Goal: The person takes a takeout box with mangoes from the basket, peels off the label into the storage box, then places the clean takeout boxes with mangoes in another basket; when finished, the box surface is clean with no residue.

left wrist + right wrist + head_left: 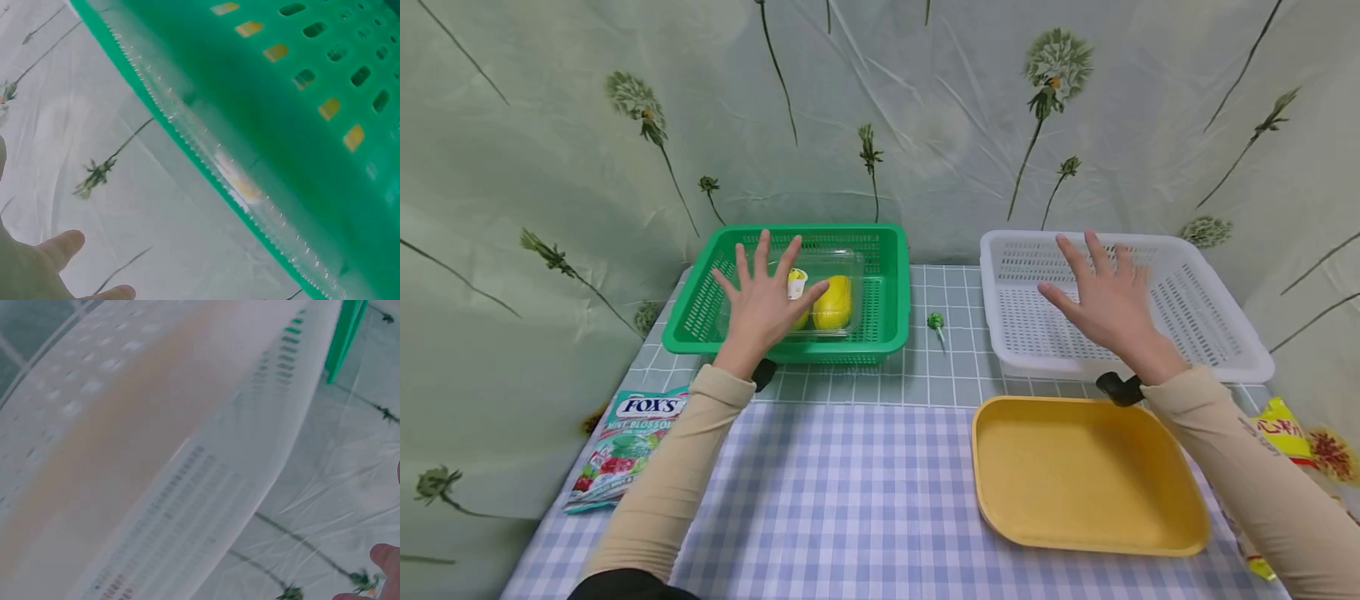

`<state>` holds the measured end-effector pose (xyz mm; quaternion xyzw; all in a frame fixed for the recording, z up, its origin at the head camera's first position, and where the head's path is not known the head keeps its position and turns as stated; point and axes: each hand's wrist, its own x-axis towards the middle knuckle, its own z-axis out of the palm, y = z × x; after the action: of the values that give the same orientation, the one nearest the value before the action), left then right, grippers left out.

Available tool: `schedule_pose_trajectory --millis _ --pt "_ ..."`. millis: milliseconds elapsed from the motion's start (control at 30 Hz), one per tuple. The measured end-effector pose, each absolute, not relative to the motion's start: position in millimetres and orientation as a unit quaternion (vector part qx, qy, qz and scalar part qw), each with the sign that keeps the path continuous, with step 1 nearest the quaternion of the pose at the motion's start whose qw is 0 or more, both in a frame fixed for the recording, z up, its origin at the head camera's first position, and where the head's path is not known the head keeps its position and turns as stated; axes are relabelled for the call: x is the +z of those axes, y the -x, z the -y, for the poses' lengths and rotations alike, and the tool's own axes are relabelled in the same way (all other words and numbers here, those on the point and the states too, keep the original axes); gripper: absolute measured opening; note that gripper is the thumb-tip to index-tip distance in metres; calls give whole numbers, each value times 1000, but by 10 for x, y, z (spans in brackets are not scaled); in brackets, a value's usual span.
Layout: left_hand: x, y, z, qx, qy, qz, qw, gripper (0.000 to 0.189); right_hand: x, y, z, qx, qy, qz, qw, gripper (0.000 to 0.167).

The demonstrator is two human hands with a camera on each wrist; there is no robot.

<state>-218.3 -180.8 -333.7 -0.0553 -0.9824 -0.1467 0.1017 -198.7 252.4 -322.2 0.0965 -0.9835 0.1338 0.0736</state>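
My left hand [762, 307] is spread wide above the green basket [891, 333], its fingers straight and holding nothing. Inside that basket lies a clear plastic box with yellow fruit [832, 302], partly hidden behind the hand. Over the white basket [1217, 333] my right hand [1108, 308] is also spread, with nothing in its grasp. In the left wrist view the thumb and a fingertip [65, 247] show beside the green basket's rim. The right wrist view has fingertips [384, 559] at its lower right corner, past the white basket's edge.
A yellow tray [1082, 475] stands in front of the white basket. Between the two baskets lies a green lollipop [936, 323]. A Fox's candy bag [625, 450] is at the left, and a yellow snack bag [1285, 429] is partly hidden by the right sleeve. A floral curtain hangs behind.
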Motion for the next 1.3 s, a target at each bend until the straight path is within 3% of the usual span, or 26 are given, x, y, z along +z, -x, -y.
schedule_pose_trajectory --millis 400,700,1067,1300 --pt "-3172 1887 2002 -231 83 960 132 77 -3032 2063 -2010 189 -210 957 58 75" --pt "-3122 1577 2249 -411 93 894 151 64 -2963 2197 -1521 291 -299 908 37 74" --pt "-3238 1130 2466 -666 32 745 25 60 -2994 2449 -1084 440 -317 838 -58 70" --pt "-3590 1079 2585 -682 -43 729 -38 69 -3092 2612 -863 491 -295 808 -141 66"
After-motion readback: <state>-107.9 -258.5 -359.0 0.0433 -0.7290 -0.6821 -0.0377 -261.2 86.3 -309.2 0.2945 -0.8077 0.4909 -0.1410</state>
